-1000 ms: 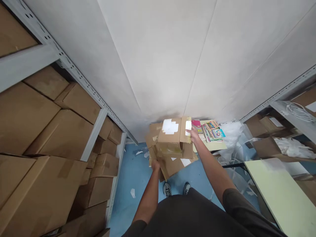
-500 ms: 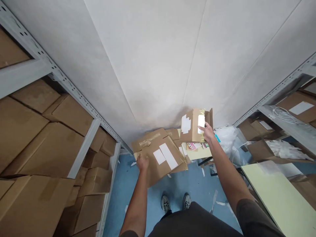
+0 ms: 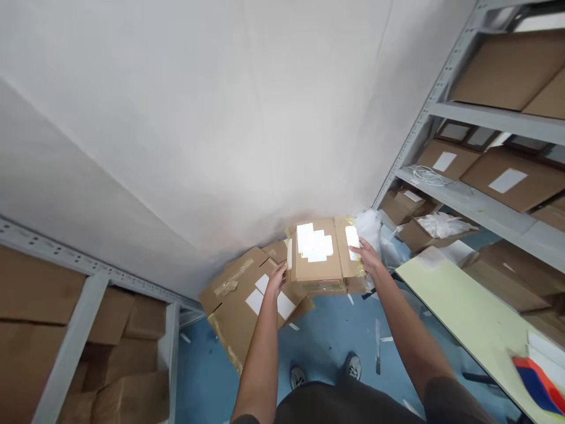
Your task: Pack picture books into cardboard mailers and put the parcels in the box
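A cardboard box with white paper labels on its top is held between my two hands, in front of the wall. My left hand is closed on its left edge. At the right end, my right hand grips the box beside a white label, thumb on top. Below and left of the box lie flattened cardboard sheets with white labels and tape, partly hidden by my left forearm.
Shelving with cardboard boxes stands at left. Another rack holds boxes at right. A pale green table is at front right, with a red and blue item. White plastic wrap sits behind my right hand. Scraps litter the blue floor.
My left hand has let go of the flattened cardboard and taken the left edge of the box. The box has turned, its labelled face now upward. The view has swung right.
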A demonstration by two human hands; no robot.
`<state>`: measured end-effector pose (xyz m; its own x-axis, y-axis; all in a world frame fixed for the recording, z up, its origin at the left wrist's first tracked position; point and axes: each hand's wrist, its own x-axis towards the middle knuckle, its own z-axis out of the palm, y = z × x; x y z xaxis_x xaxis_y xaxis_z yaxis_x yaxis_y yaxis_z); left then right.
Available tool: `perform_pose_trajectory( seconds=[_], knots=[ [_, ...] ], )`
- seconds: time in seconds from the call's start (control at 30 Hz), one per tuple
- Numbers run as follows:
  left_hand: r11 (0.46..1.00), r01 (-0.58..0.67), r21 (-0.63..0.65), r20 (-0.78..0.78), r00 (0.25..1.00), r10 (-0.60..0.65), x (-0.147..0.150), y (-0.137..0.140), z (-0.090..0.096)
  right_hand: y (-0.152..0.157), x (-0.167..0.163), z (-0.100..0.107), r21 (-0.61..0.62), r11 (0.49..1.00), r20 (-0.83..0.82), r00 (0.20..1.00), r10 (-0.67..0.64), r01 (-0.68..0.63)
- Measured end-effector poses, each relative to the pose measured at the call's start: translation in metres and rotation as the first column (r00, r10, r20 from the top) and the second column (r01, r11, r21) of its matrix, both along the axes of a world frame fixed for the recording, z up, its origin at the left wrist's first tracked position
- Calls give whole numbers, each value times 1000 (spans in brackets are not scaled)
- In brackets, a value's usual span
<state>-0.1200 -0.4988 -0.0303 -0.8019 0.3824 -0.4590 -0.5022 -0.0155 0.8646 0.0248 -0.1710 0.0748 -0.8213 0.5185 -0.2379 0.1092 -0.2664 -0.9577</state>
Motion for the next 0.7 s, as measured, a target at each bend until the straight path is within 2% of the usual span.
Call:
perform_pose_trajectory(
  seconds=[0.17, 0.27, 0.4, 0.47, 0.57, 0.7],
  knots=[
    [998, 60, 2, -98, 993, -59, 6, 70, 23, 69, 76, -18, -11, 992, 52, 991, -124, 124],
    [987, 153, -40, -168, 973, -158, 21, 128, 39, 123, 131, -25, 6, 990, 73, 987, -142, 142],
    [946, 315, -72, -174, 930, -323, 51, 216, 59, 194, 207, -28, 4, 992, 142, 982, -126, 126],
    [925, 371, -78, -192, 905, -379, 67, 258, 65, 223, 241, -28, 12, 975, 173, 960, -220, 221],
    [896, 431, -109, -219, 869, -444, 91, 316, 71, 257, 289, -29, 2, 922, 180, 907, -380, 386],
    [828, 540, -148, -205, 803, -560, 119, 388, 75, 291, 350, -34, -87, 883, 142, 883, -447, 461]
  ],
)
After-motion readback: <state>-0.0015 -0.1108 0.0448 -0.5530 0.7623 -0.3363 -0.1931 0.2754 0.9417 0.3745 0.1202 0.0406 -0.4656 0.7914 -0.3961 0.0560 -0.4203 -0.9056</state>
